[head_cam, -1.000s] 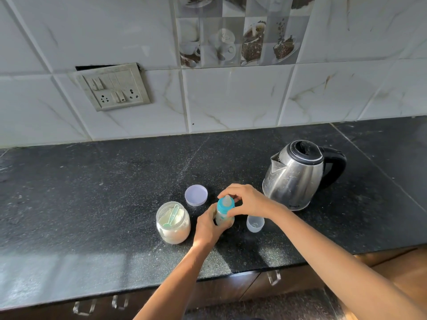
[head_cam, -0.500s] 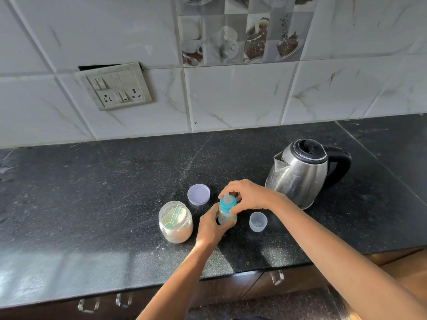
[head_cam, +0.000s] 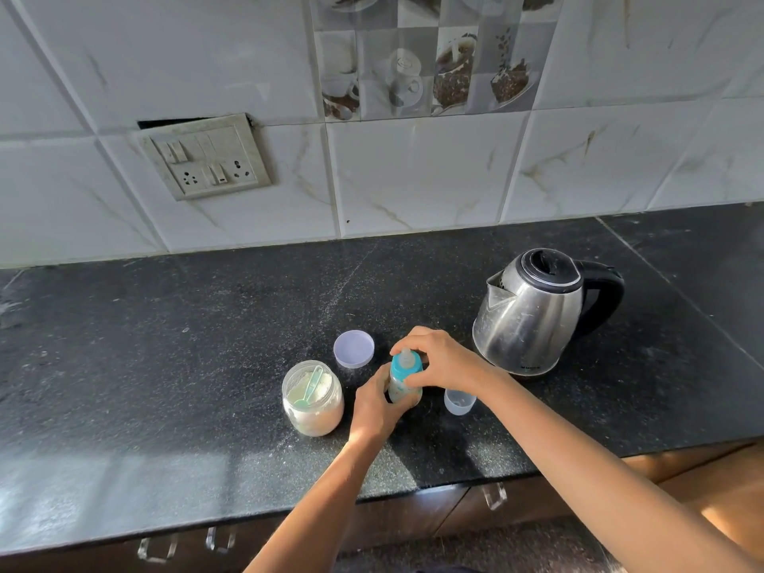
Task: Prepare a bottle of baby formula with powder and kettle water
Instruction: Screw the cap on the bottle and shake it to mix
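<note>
A small baby bottle (head_cam: 403,386) with a teal collar and clear teat stands upright on the black counter (head_cam: 165,366). My left hand (head_cam: 376,407) is wrapped around its body from the near left. My right hand (head_cam: 442,361) grips the teal collar from the right, fingers curled over it. Left of the bottle sits an open jar of pale powder (head_cam: 313,401) with a green scoop resting inside. Its lilac lid (head_cam: 354,348) lies flat behind. A clear bottle cap (head_cam: 459,401) stands just right of the bottle. The steel kettle (head_cam: 533,312), lid down, is at the back right.
A tiled wall with a switch and socket plate (head_cam: 206,157) rises behind the counter. The counter's front edge runs just below my forearms, with wooden drawers and metal handles (head_cam: 494,496) underneath.
Both hands stay on the bottle; my right hand's fingers have shifted slightly around the teal collar. The view has drifted a little.
</note>
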`<state>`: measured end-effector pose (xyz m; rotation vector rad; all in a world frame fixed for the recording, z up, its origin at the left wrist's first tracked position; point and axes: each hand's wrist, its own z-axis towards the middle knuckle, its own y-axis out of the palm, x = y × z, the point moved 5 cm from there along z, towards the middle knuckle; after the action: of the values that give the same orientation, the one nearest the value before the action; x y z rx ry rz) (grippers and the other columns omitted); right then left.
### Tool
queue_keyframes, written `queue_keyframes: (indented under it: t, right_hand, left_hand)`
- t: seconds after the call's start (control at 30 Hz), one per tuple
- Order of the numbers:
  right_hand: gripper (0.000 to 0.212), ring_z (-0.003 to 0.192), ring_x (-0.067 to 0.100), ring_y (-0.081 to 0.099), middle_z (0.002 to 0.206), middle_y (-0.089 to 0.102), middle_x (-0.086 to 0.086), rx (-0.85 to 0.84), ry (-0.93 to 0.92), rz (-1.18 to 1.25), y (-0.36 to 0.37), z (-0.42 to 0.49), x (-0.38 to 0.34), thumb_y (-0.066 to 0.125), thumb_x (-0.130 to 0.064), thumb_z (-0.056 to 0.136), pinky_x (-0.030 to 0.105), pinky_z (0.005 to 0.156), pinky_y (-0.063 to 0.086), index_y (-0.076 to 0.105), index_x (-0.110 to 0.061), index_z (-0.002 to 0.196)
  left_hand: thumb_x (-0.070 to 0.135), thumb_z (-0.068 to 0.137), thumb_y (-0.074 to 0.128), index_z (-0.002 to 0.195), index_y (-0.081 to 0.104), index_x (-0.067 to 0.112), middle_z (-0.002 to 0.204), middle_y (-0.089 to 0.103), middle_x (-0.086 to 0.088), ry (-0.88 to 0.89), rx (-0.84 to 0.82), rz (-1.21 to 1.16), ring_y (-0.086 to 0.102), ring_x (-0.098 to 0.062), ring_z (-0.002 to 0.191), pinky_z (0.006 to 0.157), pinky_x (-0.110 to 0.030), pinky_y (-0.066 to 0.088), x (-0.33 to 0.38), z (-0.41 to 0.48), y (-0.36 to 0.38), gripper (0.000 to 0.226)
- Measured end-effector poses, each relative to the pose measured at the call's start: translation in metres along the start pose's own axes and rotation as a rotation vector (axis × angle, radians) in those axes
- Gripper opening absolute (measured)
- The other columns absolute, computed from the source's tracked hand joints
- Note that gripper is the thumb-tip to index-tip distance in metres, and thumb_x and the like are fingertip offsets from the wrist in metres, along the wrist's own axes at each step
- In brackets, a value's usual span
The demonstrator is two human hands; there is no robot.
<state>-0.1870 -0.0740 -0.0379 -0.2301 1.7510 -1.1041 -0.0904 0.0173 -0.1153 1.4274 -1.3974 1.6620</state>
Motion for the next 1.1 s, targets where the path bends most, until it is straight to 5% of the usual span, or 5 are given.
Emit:
queue_keyframes:
  t: [0.2, 0.4, 0.63, 0.83, 1.1]
  right_hand:
    - [0.053, 0.085, 0.010, 0.051, 0.098, 0.051, -0.004, 0.163, 0.131, -0.214, 0.003, -0.006, -0.003, 0.080, -0.047, 0.068, 0.024, 0.067, 0.042, 0.056, -0.018, 0.105]
    - [0.088, 0.127, 0.000, 0.040, 0.142, 0.040, -0.015, -0.176, 0.037, 0.135, -0.005, -0.007, 0.014, 0.082, -0.021, 0.072, 0.019, 0.104, 0.036, 0.034, -0.034, 0.145]
    - [0.051, 0.091, 0.010, 0.056, 0.102, 0.056, -0.009, 0.057, 0.121, 0.071, 0.001, -0.004, 0.019, 0.085, -0.033, 0.067, 0.024, 0.079, 0.050, 0.054, -0.023, 0.106]
    - [0.078, 0.127, 0.003, 0.039, 0.140, 0.041, -0.014, -0.121, 0.081, 0.171, 0.006, -0.008, 0.017, 0.080, -0.029, 0.073, 0.025, 0.103, 0.035, 0.038, -0.032, 0.139]
    - [0.052, 0.105, 0.001, 0.058, 0.113, 0.063, -0.011, 0.105, -0.030, 0.124, 0.003, -0.007, 0.006, 0.081, -0.008, 0.068, 0.017, 0.089, 0.047, 0.064, -0.020, 0.116]
  left_hand:
    - [0.024, 0.074, 0.079, 0.103, 0.055, 0.049, 0.097, 0.068, 0.020, 0.025, 0.009, -0.009, 0.062, 0.005, 0.092, 0.078, -0.012, 0.048, -0.002, 0.000, 0.001, 0.046]
    - [0.029, 0.071, 0.082, 0.113, 0.057, 0.039, 0.102, 0.067, 0.021, 0.023, 0.013, -0.005, 0.060, 0.009, 0.095, 0.082, -0.016, 0.048, -0.005, 0.003, 0.002, 0.050]
    - [0.027, 0.073, 0.080, 0.100, 0.054, 0.051, 0.094, 0.067, 0.023, 0.017, 0.006, -0.004, 0.061, 0.008, 0.089, 0.075, -0.010, 0.047, -0.004, 0.002, 0.001, 0.045]
    - [0.028, 0.070, 0.082, 0.112, 0.060, 0.036, 0.099, 0.069, 0.019, 0.024, 0.013, -0.014, 0.063, 0.005, 0.094, 0.085, -0.023, 0.052, -0.008, 0.004, 0.002, 0.048]
    - [0.026, 0.071, 0.081, 0.109, 0.061, 0.036, 0.098, 0.070, 0.017, 0.020, 0.019, -0.054, 0.064, 0.003, 0.093, 0.083, -0.022, 0.052, -0.007, 0.003, 0.002, 0.044]
